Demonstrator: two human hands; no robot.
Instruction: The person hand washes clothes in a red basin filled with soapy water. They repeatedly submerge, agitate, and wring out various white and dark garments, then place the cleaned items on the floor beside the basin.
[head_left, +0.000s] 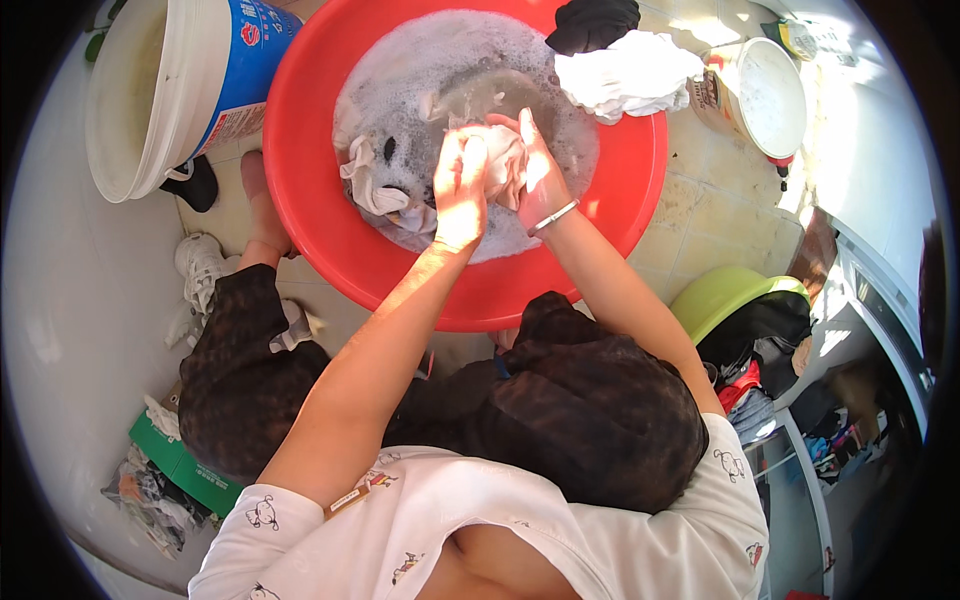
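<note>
A pale pink wet cloth (504, 166) is gripped between both hands above soapy water in a large red plastic basin (300, 172). My left hand (460, 180) presses on one side of the cloth with curled fingers. On the other side, my right hand (541, 169) cups it, a silver bangle on that wrist. Other wet light cloths (371, 184) lie half sunk in the suds at the left. On the basin's far right rim rest a white cloth (626, 75) and a black cloth (592, 26).
A large white and blue bucket (169, 97) stands left of the basin, a smaller white bucket (772, 97) at the right. A green basin (712, 300) of clothes is at the lower right. White shoes (199, 270) and a green box (184, 465) are by the left wall.
</note>
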